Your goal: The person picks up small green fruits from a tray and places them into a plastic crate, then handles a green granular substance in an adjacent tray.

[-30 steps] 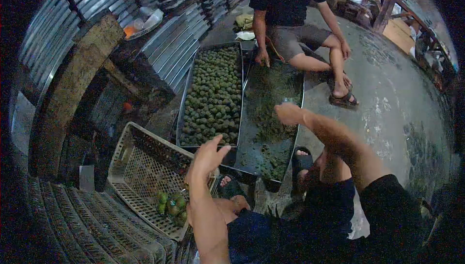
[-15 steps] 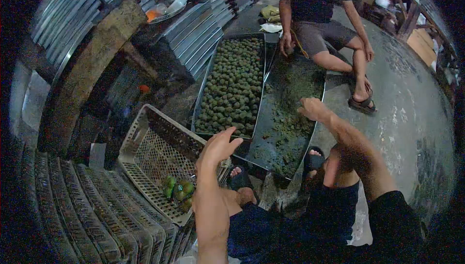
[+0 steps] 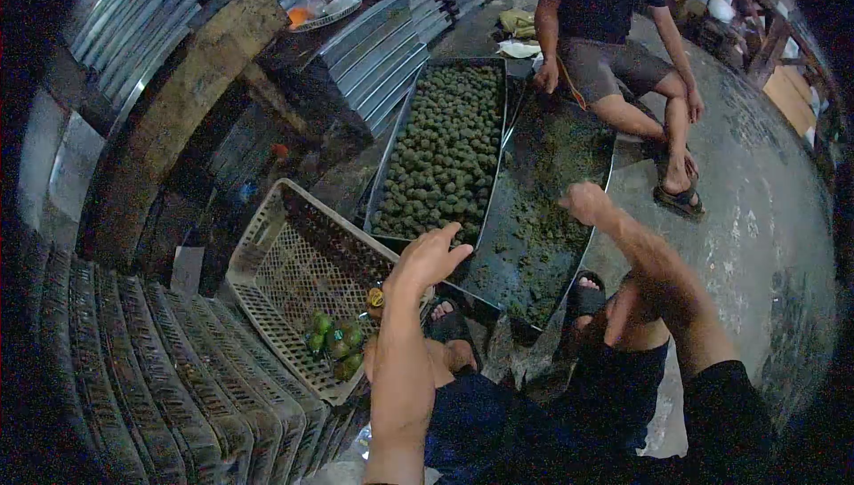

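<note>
Balls (image 3: 445, 142) packed in one tray, loose crumbs (image 3: 538, 236) spread over its neighbour

Concrete floor (image 3: 738, 218) lies to the right, with a stack of crates (image 3: 151, 369) at the lower left. Opposite, a person (image 3: 605, 0) in a dark shirt and grey shorts sits with one hand (image 3: 547, 76) lowered at the far end of the crumb tray (image 3: 491, 271) and the other beside a leg.

That tray is long and shallow, its metal bare in places at the near end, and the crumbs are green and clumped. Just left of it stands the ball tray (image 3: 391, 239), where dark green, rough balls cover most of the bottom. Further left, a slatted crate (image 3: 285, 343) has a few green fruits (image 3: 342, 338) gathered in its near corner.

The wearer's left hand (image 3: 431, 258) is held over the near end of the ball tray, palm down, forearm reaching forward. Its grip is loose and wide, fingers stretched out, thumb well apart, nothing visible in it. The right hand (image 3: 587, 203) is above the crumb tray's right edge, forearm slanting in from the right. Its fingers are curled under; whether that grip has hold of anything cannot be told.
</note>
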Demonstrator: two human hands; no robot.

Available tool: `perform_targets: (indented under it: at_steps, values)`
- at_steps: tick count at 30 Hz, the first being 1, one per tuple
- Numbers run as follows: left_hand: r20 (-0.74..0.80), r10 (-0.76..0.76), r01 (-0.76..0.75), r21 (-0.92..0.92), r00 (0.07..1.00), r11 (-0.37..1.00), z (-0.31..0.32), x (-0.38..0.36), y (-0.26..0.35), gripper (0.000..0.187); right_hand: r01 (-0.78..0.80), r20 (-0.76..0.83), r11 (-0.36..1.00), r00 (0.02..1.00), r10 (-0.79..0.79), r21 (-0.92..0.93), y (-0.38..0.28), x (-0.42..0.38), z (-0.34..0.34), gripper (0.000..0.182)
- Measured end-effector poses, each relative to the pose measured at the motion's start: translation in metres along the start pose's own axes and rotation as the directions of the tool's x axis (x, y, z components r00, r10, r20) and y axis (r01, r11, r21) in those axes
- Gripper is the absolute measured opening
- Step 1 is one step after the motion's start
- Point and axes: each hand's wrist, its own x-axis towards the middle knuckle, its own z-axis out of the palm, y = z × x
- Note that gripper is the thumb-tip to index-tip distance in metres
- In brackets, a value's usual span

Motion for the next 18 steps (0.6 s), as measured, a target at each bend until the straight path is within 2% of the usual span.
perform_targets:
  at_steps: [1,2,4,8,10,14,16,17,18]
  values:
    - [0.005,0.002,-0.002,0.001,1.0,1.0,0.0,0.0,0.0,0.057,0.111,-0.036,0.994,0.993,-0.11,0.007,0.005,0.003,0.003,0.049]
    - [0.001,0.0,0.0,0.0,1.0,1.0,0.0,0.0,-0.001,0.057,0.115,-0.037,0.993,0.993,-0.114,0.005,0.011,0.005,0.006,0.049]
    - [-0.016,0.021,-0.021,0.017,1.0,1.0,0.001,-0.002,-0.003,0.056,-0.13,0.095,0.987,0.986,0.139,-0.091,-0.024,-0.011,-0.036,0.048]
    - [-0.015,0.028,-0.028,0.004,0.999,1.0,-0.002,-0.005,-0.001,0.055,-0.142,0.055,0.984,0.987,0.149,-0.105,-0.02,-0.011,-0.029,0.044]
    - [0.025,-0.016,0.017,-0.03,1.0,0.999,-0.003,-0.006,0.001,0.059,-0.021,0.02,0.997,1.0,0.02,0.072,0.011,-0.001,0.007,0.039]
    - [0.042,-0.023,0.024,-0.025,0.999,0.999,-0.003,-0.007,0.003,0.058,-0.017,0.07,1.0,0.997,0.018,-0.02,0.026,0.005,0.017,0.033]
    - [0.047,-0.008,0.008,0.011,0.999,1.0,-0.002,-0.006,0.004,0.057,0.206,-0.09,0.974,0.976,-0.198,0.097,0.027,0.006,0.015,0.031]
    - [0.044,-0.014,0.013,0.009,0.999,1.0,-0.001,-0.007,0.005,0.057,0.212,-0.088,0.972,0.975,-0.204,0.097,0.027,0.006,0.015,0.031]
    - [0.031,-0.009,0.01,-0.004,0.999,1.0,-0.001,-0.007,0.007,0.057,0.12,-0.081,0.985,0.991,-0.11,0.123,0.011,0.0,-0.003,0.03]
